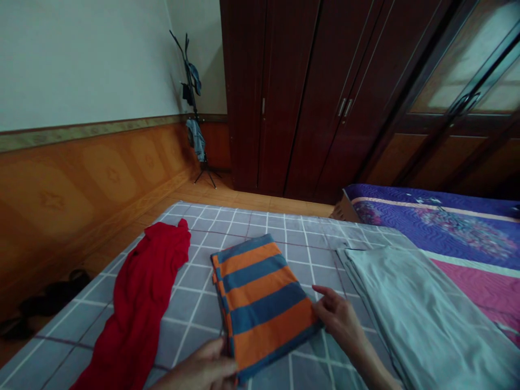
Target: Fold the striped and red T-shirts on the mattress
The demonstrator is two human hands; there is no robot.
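An orange and blue striped cloth [260, 298], folded into a rough rectangle, lies on the grey checked bed cover [195, 287]. My left hand [209, 365] grips its near left corner, fingers closed on the edge. At the near right corner is my right hand [335, 314], its index finger stretched out apart from the thumb, which is at the cloth's edge. A crumpled red garment [142, 303] lies to the left. On the right rests a folded pale green cloth [426, 309].
A second bed with a purple and pink cover [459, 233] adjoins on the right. Dark red wardrobes [284, 97] stand behind. A coat rack [195, 108] with clothes is in the far corner. Dark items [52, 298] lie on the floor at left.
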